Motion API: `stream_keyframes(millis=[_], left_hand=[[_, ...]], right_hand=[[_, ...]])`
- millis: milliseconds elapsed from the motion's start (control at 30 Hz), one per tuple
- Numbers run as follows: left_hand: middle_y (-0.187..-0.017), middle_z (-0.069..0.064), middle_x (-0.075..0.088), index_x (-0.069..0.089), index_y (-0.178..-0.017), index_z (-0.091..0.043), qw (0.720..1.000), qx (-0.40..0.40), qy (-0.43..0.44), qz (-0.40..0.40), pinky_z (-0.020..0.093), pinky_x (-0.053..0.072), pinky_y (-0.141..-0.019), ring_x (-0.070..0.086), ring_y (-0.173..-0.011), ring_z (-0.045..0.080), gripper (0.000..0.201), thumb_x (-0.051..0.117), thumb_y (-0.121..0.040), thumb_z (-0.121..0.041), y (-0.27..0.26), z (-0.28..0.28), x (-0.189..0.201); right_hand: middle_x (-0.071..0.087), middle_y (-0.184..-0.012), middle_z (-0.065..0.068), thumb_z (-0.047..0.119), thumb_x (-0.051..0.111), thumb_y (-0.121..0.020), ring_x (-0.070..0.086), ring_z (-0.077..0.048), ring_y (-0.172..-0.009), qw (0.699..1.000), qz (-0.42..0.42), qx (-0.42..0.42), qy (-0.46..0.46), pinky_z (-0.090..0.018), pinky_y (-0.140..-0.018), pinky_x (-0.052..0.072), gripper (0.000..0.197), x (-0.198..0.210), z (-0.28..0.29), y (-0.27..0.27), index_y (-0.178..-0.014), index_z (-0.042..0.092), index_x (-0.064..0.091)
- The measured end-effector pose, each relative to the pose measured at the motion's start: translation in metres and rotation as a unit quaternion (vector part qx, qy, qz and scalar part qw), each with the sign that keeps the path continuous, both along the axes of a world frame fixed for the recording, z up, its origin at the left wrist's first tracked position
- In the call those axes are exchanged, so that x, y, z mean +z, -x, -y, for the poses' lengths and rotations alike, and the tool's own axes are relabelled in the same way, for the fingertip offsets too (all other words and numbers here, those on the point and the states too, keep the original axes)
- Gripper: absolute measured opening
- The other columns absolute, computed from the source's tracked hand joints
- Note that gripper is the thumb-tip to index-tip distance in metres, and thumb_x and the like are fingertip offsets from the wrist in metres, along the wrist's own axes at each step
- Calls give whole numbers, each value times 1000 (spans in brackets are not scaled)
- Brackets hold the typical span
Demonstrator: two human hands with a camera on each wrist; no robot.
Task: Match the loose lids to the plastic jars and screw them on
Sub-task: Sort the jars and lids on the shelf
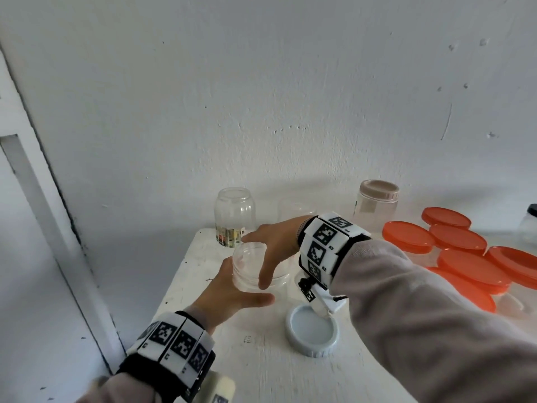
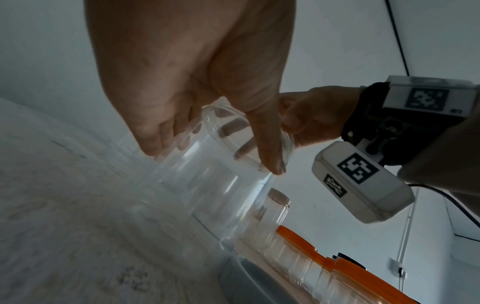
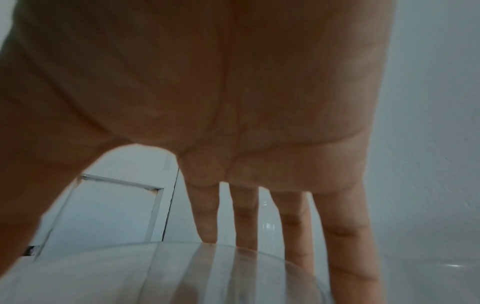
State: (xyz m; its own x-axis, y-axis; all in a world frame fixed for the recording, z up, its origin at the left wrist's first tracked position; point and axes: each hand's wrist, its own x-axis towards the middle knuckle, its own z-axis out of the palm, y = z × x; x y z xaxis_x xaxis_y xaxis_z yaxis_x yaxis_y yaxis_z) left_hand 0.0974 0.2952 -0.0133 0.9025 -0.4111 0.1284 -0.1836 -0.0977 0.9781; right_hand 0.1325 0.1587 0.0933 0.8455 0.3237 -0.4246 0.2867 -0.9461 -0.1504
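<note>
Nearest us, our left hand (image 1: 232,289) cups the clear jar (image 1: 252,267) from the side, thumb and fingers curled round its wall, on the white table (image 1: 261,367). The grey lid (image 1: 312,330) lies just beside it, rim up. Our right hand (image 1: 276,242) reaches across the open mouth, fingers spread and straight over the rim. We judge the jar should be steadied upright before we fetch that 1 lid. Farther back stand orange-lidded jars (image 1: 459,245).
</note>
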Motion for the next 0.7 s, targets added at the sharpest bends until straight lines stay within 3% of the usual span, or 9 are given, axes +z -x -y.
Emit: stream_keyframes(millis=[100, 200, 267, 333, 400, 467, 533, 633, 700], left_hand=[[-109, -27, 64, 51, -116, -39, 1000, 13, -1, -3, 4, 47, -73, 58, -101, -11, 72, 86, -62, -6, 0, -1, -2], [-115, -19, 64, 50, -122, -38, 1000, 22, -7, -4, 12, 47, -82, 58, -106, -6, 78, 87, -61, -9, -1, -1, -4], [-117, -17, 65, 50, -124, -37, 1000, 24, -9, -1, 15, 47, -85, 58, -108, -3, 79, 88, -61, -10, -1, -1, -4], [-119, -14, 65, 50, -127, -34, 1000, 21, -15, 8, 20, 47, -90, 58, -112, 1, 79, 88, -61, -10, -1, -1, -4], [-121, -12, 64, 50, -129, -32, 999, 23, -21, 16, 28, 45, -97, 57, -115, 5, 80, 88, -61, -11, -1, -1, -3], [-122, -9, 64, 50, -130, -30, 999, 21, -20, 18, 34, 45, -101, 56, -117, 8, 80, 87, -62, -9, -1, -1, -2], [-122, -8, 64, 50, -130, -30, 999, 9, -17, 25, 28, 47, -96, 57, -116, 8, 78, 86, -64, -8, -2, -1, -3], [-123, -9, 63, 49, -130, -31, 999, 3, -12, 32, 19, 48, -89, 57, -115, 5, 79, 86, -64, -9, -2, -1, -3], [-124, -11, 62, 48, -130, -33, 999, 2, -7, 37, 18, 47, -90, 56, -116, 3, 79, 86, -64, -10, -2, -1, -3]], right_hand=[[32, -149, 11, 44, 83, -64, 33, -18, -136, 1000, 2, 2, 14, -36, -99, 35, 103, -2, -1, 0, -147, 41, 23], [30, -150, 11, 50, 81, -64, 37, -18, -131, 1000, 6, 4, 26, -33, -88, 34, 103, -1, -2, 0, -148, 38, 22], [35, -146, 11, 60, 78, -63, 44, -15, -110, 999, 13, -3, 32, -30, -79, 36, 101, -1, -2, 3, -146, 36, 26], [45, -139, 9, 72, 72, -61, 45, -14, -101, 998, 36, -7, 44, -30, -71, 35, 97, -2, -4, 4, -141, 32, 35], [49, -136, 7, 80, 65, -59, 49, -17, -108, 997, 50, -14, 59, -32, -73, 33, 100, -3, -4, 5, -140, 28, 37], [43, -143, 6, 81, 65, -57, 46, -20, -123, 997, 44, -19, 59, -36, -82, 33, 107, -3, -4, 4, -145, 31, 29], [34, -149, 8, 71, 73, -60, 38, -22, -133, 999, 20, -21, 32, -37, -87, 34, 106, 0, -4, 4, -147, 40, 21], [31, -150, 10, 51, 80, -66, 34, -22, -135, 1000, -3, -21, 11, -35, -90, 38, 99, 3, -4, 3, -146, 43, 23], [29, -151, 11, 57, 78, -65, 32, -21, -136, 999, 11, -18, 35, -36, -92, 34, 98, 3, -4, 3, -146, 44, 23]])
